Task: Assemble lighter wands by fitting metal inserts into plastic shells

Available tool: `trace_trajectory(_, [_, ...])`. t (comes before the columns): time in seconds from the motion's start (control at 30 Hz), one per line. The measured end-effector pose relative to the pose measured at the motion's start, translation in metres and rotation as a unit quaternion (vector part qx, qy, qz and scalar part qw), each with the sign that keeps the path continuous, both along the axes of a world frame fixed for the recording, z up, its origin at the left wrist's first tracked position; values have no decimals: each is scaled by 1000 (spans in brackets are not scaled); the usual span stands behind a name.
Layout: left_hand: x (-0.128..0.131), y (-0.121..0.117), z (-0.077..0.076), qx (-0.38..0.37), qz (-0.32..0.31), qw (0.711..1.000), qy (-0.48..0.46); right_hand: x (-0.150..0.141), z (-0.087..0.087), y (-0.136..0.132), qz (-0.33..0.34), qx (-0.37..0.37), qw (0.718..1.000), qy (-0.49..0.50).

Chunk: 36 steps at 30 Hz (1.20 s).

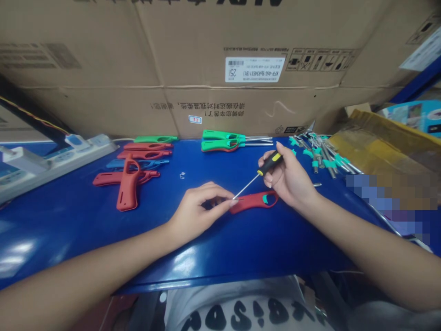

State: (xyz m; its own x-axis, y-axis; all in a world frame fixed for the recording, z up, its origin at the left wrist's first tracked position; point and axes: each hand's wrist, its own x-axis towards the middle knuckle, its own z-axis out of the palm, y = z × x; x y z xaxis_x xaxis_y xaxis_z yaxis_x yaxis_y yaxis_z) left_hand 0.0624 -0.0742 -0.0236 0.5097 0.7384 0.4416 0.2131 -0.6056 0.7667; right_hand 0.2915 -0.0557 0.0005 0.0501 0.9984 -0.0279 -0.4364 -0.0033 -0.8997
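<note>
My right hand (pixel 289 177) grips the black and yellow handle of a screwdriver (pixel 270 164), its shaft slanting down to the left. The tip meets the thumb and fingertips of my left hand (pixel 203 205), which are pinched together; whatever small thing is between them is too small to make out. Just beside these fingertips lies a red lighter body (pixel 253 202) with a teal trigger, flat on the blue table (pixel 220 250). Its left end is partly behind my left fingers. A metal tube (pixel 317 185) shows beyond my right wrist.
Red lighter casings (pixel 128 187) with green and blue ones lie at left, near small screws (pixel 182 175) and a power strip (pixel 86 149). Green lighters (pixel 220 141) with metal tubes lie at the back. Metal tubes with teal triggers (pixel 322 158) are piled right. Cardboard (pixel 193 55) stands behind.
</note>
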Motion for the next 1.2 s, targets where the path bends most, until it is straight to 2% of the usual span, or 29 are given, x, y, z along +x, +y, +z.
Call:
trace_trajectory(0.23, [-1, 0, 0, 19, -4, 1000, -4, 0, 1, -3, -2, 3, 1000, -8])
trace_trajectory(0.6, [-1, 1, -3, 28, -16, 999, 16, -2, 8, -10, 3, 90, 993, -72])
trace_trajectory(1.2, [-1, 3, -1, 32, -13, 999, 34, -1, 13, -17, -17, 138, 982, -129])
